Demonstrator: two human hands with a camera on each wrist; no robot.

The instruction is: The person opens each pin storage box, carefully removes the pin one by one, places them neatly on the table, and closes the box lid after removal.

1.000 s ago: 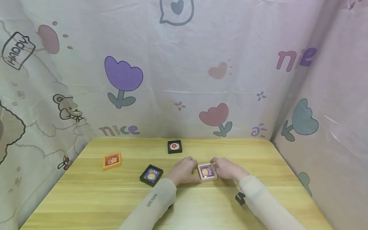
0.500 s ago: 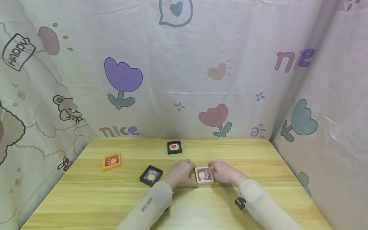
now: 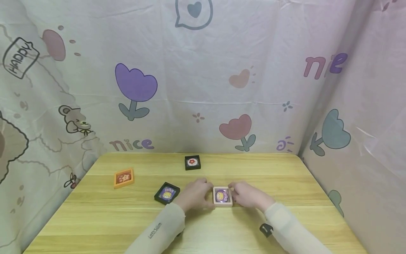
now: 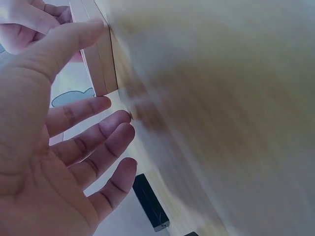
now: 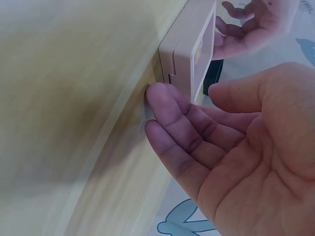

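Head: above, forward-down, farthest | wrist views: close, low, inward | all share: pink frame (image 3: 222,197)

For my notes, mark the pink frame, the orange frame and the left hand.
Pink frame (image 3: 222,196): head view, on the picture inside.
Orange frame (image 3: 124,178): head view, on its middle.
Left hand (image 3: 195,195): head view, on the hand's back.
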